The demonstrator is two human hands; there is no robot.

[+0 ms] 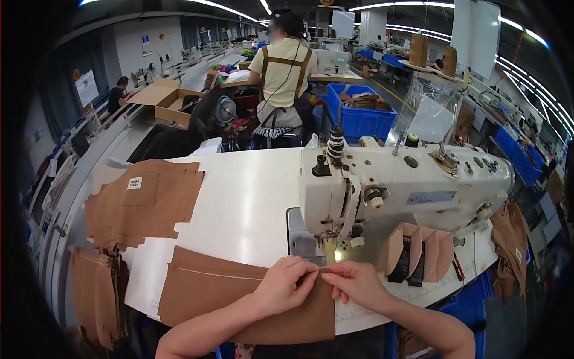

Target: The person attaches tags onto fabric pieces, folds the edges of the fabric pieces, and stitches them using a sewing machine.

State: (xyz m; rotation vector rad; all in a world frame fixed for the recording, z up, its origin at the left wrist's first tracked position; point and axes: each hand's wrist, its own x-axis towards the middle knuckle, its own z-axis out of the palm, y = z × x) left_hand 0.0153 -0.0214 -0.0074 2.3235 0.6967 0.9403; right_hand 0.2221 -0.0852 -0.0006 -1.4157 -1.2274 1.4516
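A large brown fabric piece (239, 305) with a pale line along its upper part lies across the front of the sewing table. My left hand (286, 286) pinches its upper edge near the right corner, fingers closed. Close beside it, my right hand (359, 285) also pinches the edge between thumb and forefinger. What lies right between the fingertips is too small to make out. Just beyond both hands stands the white sewing machine (388, 191), its needle area lit by a small lamp.
Brown cut pieces (143, 200) with a white label lie at the table's left, and more brown fabric (95, 293) hangs below. A pink divided holder (421, 254) with black labels stands at right. Beyond the table are a blue bin (353, 122) and a seated co-worker (284, 72).
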